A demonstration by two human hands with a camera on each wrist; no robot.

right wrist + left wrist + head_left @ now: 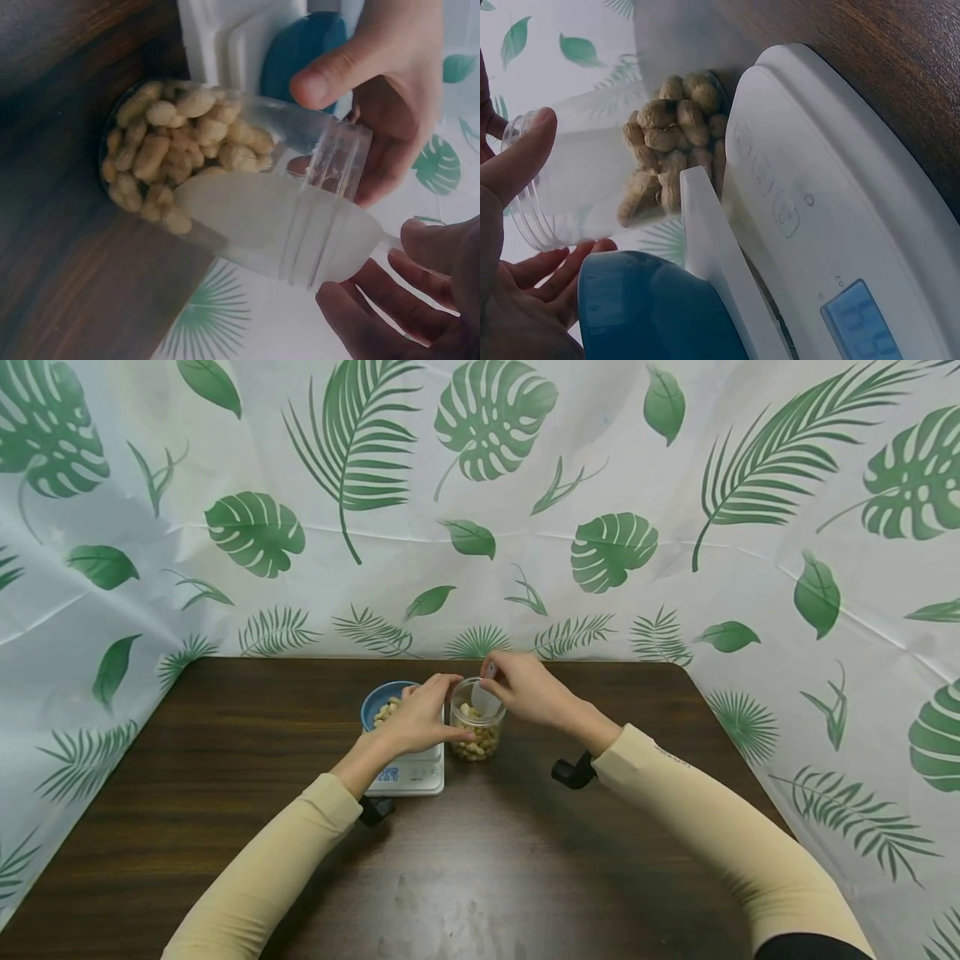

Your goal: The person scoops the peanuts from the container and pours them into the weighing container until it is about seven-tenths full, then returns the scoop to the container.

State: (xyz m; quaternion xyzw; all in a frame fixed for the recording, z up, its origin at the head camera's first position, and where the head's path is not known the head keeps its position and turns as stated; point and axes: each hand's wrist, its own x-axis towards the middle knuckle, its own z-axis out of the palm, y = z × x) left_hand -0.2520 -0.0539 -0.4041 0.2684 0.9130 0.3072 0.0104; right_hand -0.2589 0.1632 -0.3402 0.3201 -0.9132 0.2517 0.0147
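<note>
A clear plastic jar [459, 714] partly filled with unshelled peanuts [157, 154] stands upright on the table, just right of a white kitchen scale [420, 779]. My left hand [415, 720] holds the jar near its threaded mouth, thumb on the near side, fingers on the far side. Between thumb and fingers, my right hand [528, 691] pinches the handle of a translucent white scoop [247, 214]. The scoop's blade reaches down inside the jar to the peanuts. On the scale sits a blue bowl [649, 304] with some peanuts in it, partly hidden behind my left hand.
The scale's lit display [862, 322] faces the near side; its digits are hard to read. Under everything is a dark wood-grain table [480, 860]. Leaf-patterned sheeting [517, 568] hangs behind the far edge and along the sides.
</note>
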